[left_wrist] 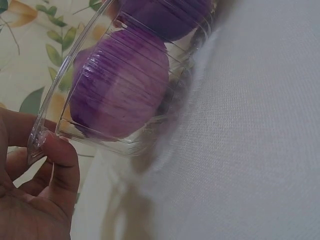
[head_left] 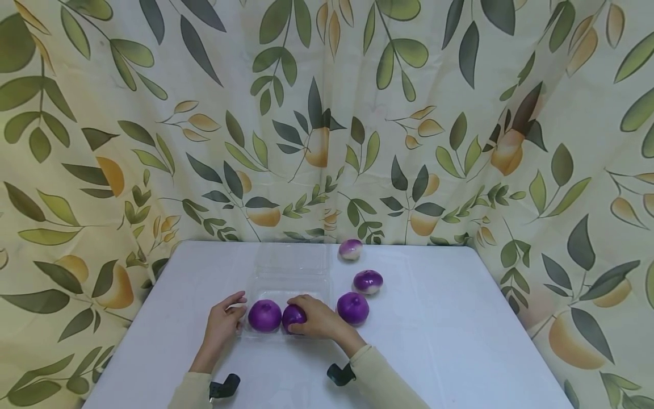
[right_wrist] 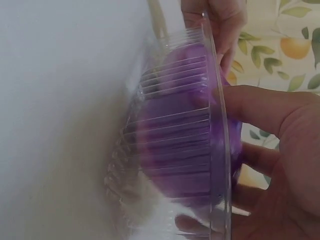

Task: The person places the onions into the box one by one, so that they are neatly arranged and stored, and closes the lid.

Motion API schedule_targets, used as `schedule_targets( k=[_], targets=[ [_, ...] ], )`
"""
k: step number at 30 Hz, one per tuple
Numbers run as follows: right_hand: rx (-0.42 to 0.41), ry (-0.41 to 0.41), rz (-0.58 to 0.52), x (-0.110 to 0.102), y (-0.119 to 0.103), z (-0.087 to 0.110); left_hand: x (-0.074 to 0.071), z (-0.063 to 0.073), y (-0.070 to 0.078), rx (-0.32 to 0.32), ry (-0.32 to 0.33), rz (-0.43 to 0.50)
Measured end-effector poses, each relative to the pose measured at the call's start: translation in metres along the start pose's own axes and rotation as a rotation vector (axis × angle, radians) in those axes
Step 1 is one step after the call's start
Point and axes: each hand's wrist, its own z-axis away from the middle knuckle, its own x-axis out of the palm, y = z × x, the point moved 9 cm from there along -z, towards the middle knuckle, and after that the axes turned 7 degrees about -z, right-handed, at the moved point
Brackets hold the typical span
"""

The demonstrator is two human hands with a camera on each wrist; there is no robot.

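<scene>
- Here I am over the white bench (head_left: 434, 329), the clear box (head_left: 271, 293) sitting low and just left of centre in the head frame, its lid (head_left: 292, 262) laid open toward the top.
- Left hand (head_left: 225, 321) is at the box's left end; on the left wrist view I see its fingers pinching the rim at a corner, a narrow hold.
- Right hand (head_left: 319, 318) is in the box, fingers curled round the right-side onion (head_left: 290, 315), so no release yet.
- That onion is behind the clear wall on the right wrist view, bulging above the rim; whether it rests on the bottom, I can't tell.
- Beside it, in the box's left half, sits the left-side onion (head_left: 264, 316), with no fingers on it.
- My count: one onion in place and a second all but in, as I judge it.
- Outside, right of the box, there's a near onion (head_left: 352, 308), a middle onion (head_left: 368, 282) and a far onion (head_left: 350, 250), all untouched on the bench.
- So by my reading the filling is under way, the lid not yet closed.
</scene>
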Motion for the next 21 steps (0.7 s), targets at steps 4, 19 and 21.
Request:
schedule_targets(
  k=[4, 19, 21],
  targets=[
    [-0.009, 0.012, 0.013, -0.002, 0.000, 0.000, 0.001, 0.000, 0.000, 0.000, 0.001, 0.002],
    [-0.016, 0.075, -0.043, -0.016, 0.000, 0.004, 0.003, 0.003, 0.003, 0.016, -0.017, 0.001],
    [-0.026, 0.096, -0.064, -0.022, -0.002, 0.006, 0.002, 0.003, 0.004, 0.021, -0.014, -0.001]
  ],
)
